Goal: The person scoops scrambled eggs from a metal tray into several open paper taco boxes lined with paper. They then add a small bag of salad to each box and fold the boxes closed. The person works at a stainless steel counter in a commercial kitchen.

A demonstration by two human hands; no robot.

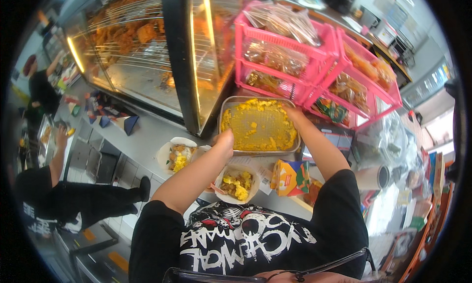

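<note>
Co-workers: two people [73, 199] [42, 89] at far left, apart from the desk work.
Cabinet: glass-fronted, lit [178, 52]; stands far left on the desk [142, 145]; fried food on racks.
Left bowl: white, open [164, 156]; left of the tray; contains yellow food over other food.
Left hand: at the tray's near left corner [223, 142]; closed on the rim, thumb uppermost; remaining fingers hidden.
Near bowl: white, open [255, 183]; on the near side of the tray; contains yellow and brown food.
Tray: shallow, metal [263, 129]; between both hands, far of the near bowl; desk contact cannot be determined.
Right hand: at the tray's far right side [295, 116]; closed about the edge; fingertips unclear.
Box: orange, blue and yellow [290, 177]; right of the near bowl.
Crates: pink, stacked [285, 42]; far right, bagged goods inside.
Status: both bowls already filled, by judgement; tray mostly bare, scraps left along its edges.
</note>
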